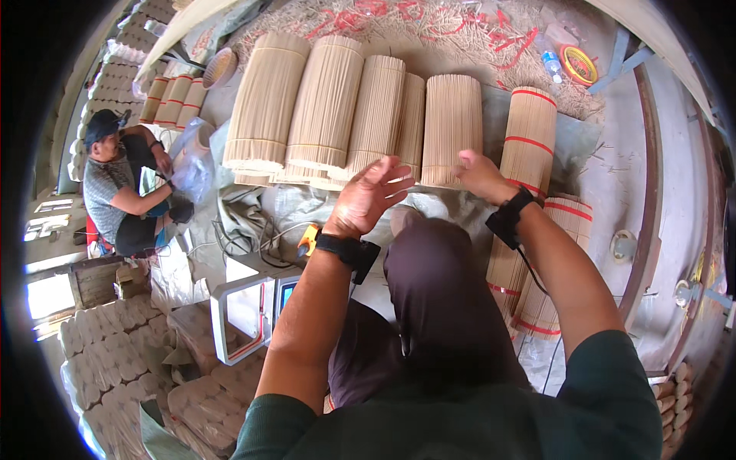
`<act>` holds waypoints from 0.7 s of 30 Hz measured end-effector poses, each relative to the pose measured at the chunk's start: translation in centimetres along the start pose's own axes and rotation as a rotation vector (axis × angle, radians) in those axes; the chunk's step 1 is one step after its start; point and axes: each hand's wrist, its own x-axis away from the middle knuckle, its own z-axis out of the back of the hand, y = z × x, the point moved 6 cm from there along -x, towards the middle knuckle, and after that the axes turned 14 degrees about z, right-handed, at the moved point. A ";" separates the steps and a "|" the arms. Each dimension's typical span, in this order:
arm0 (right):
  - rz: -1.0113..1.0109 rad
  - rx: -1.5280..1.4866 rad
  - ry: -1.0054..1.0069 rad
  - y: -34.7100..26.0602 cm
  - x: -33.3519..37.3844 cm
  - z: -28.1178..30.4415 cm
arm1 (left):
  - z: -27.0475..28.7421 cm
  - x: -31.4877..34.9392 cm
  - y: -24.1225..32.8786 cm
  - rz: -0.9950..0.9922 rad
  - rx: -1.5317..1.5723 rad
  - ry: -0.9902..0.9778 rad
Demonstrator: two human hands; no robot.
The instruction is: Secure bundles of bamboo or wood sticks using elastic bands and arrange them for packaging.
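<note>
My left hand [368, 196] is raised with its fingers spread and holds nothing. It is nearest the lower end of a bundle of thin wooden sticks [377, 115], tied with a thin pale band. To the right, my right hand [484, 178] is curled at the lower right corner of another stick bundle [452, 126]; whatever its fingers hold is hidden. Larger pale bundles [268, 100] lie side by side to the left, on top of others. Right of my right hand, a stick bundle with red bands [530, 138] lies above more red-banded bundles [566, 230]. Both wrists wear black straps.
At the left a person [123, 184] sits low, handling a clear plastic bag [195, 165]. A white box-shaped device [244, 314] with a small screen stands beside my left forearm. Loose sticks and red strips [460, 31] litter the far floor, near a yellow basket [579, 65] and bottle [552, 65].
</note>
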 end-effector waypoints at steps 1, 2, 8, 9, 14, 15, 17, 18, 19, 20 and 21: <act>0.082 0.158 0.026 0.2 -1.3 -0.2 | 0.4 -1.4 -0.5 0.040 -0.043 0.021; 0.168 0.315 0.050 0.3 -2.5 -0.6 | 0.9 -2.6 -1.0 0.079 -0.088 0.042; 0.458 0.650 0.101 0.1 -7.6 -3.1 | 2.3 -8.3 -2.6 0.206 -0.083 0.105; 0.507 0.663 0.119 0.3 -8.2 -3.4 | 2.3 -9.0 -2.8 0.192 -0.075 0.120; 0.523 0.687 0.099 1.9 -11.1 -5.1 | 2.8 -11.8 -4.3 0.184 -0.001 0.186; 0.514 0.713 0.058 2.0 -11.6 -5.6 | 2.8 -12.0 -4.5 0.198 -0.001 0.224; 0.481 0.774 -0.039 2.7 -12.1 -6.3 | 3.0 -13.3 -5.1 0.200 -0.043 0.234; 0.483 0.780 -0.045 2.7 -12.2 -6.3 | 3.2 -13.5 -5.1 0.183 -0.080 0.250; 0.514 0.810 -0.043 2.6 -12.3 -6.4 | 3.2 -13.8 -5.2 0.181 -0.097 0.265; 0.547 0.839 -0.042 2.5 -12.4 -6.5 | 3.2 -14.2 -5.4 0.179 -0.088 0.265; 0.563 0.841 -0.026 2.6 -12.3 -6.4 | 3.3 -14.8 -5.4 0.162 -0.166 0.299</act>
